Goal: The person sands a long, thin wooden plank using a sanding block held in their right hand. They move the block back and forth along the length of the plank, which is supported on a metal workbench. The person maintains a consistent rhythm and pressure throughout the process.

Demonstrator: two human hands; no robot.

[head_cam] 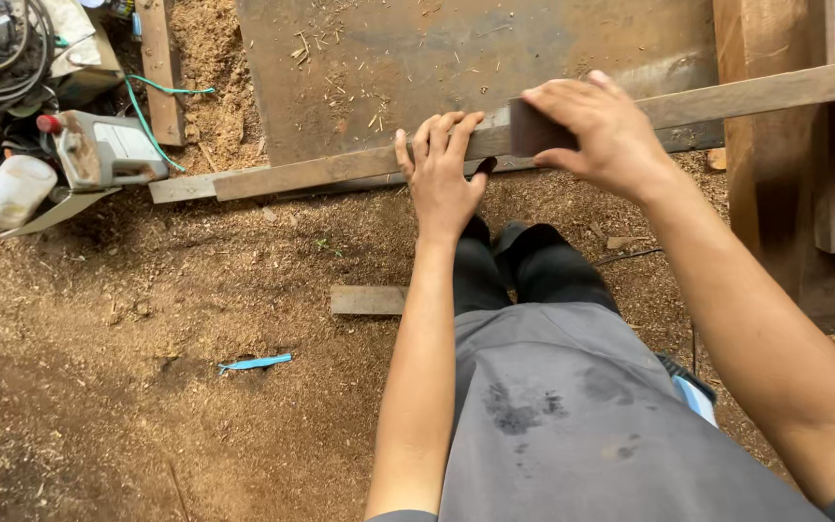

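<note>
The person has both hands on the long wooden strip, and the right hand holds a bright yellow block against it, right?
Not quite. The block in the right hand is dark brown, not bright yellow. The head view shows it pressed on the long wooden strip, with the left hand resting flat on the strip beside it.

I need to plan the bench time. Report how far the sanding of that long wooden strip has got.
Done: cannot tell; the wooden strip shows no clear change. In hand: left hand presses the strip flat, right hand holds a dark block against it. Left: likely the stretch towards the power tool.
</note>
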